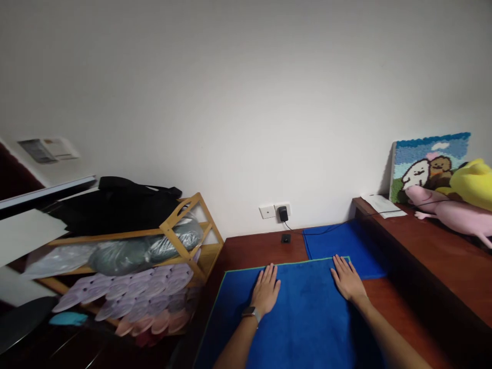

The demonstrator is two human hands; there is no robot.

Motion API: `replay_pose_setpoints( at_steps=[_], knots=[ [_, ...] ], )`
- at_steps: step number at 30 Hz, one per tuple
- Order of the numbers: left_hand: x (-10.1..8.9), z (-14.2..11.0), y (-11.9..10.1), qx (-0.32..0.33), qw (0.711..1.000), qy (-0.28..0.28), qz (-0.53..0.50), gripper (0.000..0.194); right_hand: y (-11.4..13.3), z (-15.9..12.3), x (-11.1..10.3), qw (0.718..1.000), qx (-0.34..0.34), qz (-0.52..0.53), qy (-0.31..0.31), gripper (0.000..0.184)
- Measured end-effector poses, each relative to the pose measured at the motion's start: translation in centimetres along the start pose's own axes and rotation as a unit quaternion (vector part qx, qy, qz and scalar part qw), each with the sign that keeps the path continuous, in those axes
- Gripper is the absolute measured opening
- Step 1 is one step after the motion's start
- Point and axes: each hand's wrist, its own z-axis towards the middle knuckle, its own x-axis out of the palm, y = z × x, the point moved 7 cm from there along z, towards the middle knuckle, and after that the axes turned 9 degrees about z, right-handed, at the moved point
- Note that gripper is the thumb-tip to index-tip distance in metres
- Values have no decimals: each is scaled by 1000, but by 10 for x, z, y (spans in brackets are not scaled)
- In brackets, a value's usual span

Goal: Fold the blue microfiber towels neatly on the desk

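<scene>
A blue towel (303, 318) with a green stitched edge lies spread over the dark red wooden surface (253, 250). My left hand (266, 291), with a watch (250, 311) on its wrist, rests flat on the towel near its far edge, fingers stretched out. Flat on the towel's far right corner lies my right hand (348, 279), its fingers also extended. Behind that corner is a second blue cloth (342, 243), partly covered by the towel.
A black charger (283, 213) is plugged in at the wall, its cable running right across the second cloth. To the right, a raised ledge (430, 246) holds a pink plush toy (453, 210) and a fluffy picture (430, 159). A wooden rack (192, 241) with slippers (146, 287) stands left.
</scene>
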Motion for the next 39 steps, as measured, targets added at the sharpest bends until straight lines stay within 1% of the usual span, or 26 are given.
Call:
replay_pose_setpoints(
  at_steps=[3, 5, 7, 9, 13, 15, 17, 20, 23, 25, 26, 27, 28, 30, 32, 33, 34, 35, 36, 37, 39],
  knots=[
    [8, 13, -15, 11, 1000, 14, -24, 65, 1, 0, 0, 1000, 1, -3, 5, 70],
    [14, 16, -11, 5, 999, 25, -33, 67, 1, 0, 0, 1000, 3, -4, 7, 70],
    [19, 12, 12, -23, 999, 34, -34, 68, 1, 0, -1, 1000, 5, -6, 8, 70],
    [22, 2, 49, -61, 997, 37, -26, 69, 1, -1, -1, 1000, 6, -6, 9, 71],
    [25, -25, 131, -133, 991, 28, 6, 71, -3, -1, 3, 1000, 5, -3, 8, 72],
    [27, -35, 160, -155, 988, 18, 21, 72, -5, -1, 6, 1000, 1, -3, 5, 72],
    [29, -40, 177, -160, 987, 9, 31, 73, -7, 0, 9, 1000, -2, -6, 2, 72],
    [30, -42, 185, -157, 987, 7, 39, 73, -8, 0, 9, 1000, 2, -13, -1, 72],
    [19, -37, 179, -147, 988, -16, 53, 72, -5, 0, 4, 1000, -1, -19, -4, 70],
    [4, -32, 165, -147, 986, -53, 53, 69, -2, 0, -1, 1000, -5, -22, -1, 69],
    [-3, -29, 153, -145, 986, -71, 47, 68, -1, 0, -2, 1000, -7, -22, 1, 69],
    [-9, -27, 137, -138, 986, -84, 38, 67, 0, -1, -4, 1000, -7, -22, 2, 69],
    [-13, -25, 116, -123, 988, -90, 27, 66, 1, -1, -5, 1000, -6, -22, 3, 69],
    [-15, -23, 64, -60, 994, -86, 5, 65, 1, -2, -6, 1000, -5, -19, 0, 69],
    [-11, -23, 11, 22, 997, -70, -12, 65, 0, -2, -6, 1000, -4, -16, -2, 69],
    [-8, -24, -9, 47, 997, -57, -19, 66, 0, -2, -5, 1000, -3, -16, -2, 69],
    [-4, -25, -20, 57, 997, -42, -24, 66, -1, -2, -5, 1000, -2, -15, -2, 69],
    [1, -27, -24, 51, 998, -26, -28, 66, -1, -3, -5, 1000, -1, -15, -1, 70],
    [5, -30, -20, 33, 999, -9, -30, 67, -1, -3, -5, 1000, 0, -15, -1, 70],
    [8, -35, -10, 7, 1000, 5, -29, 67, -1, -3, -5, 1000, 1, -15, 1, 71],
    [14, -52, 26, -39, 999, 21, -19, 68, 0, -3, -5, 1000, 3, -15, 3, 71]
  ],
)
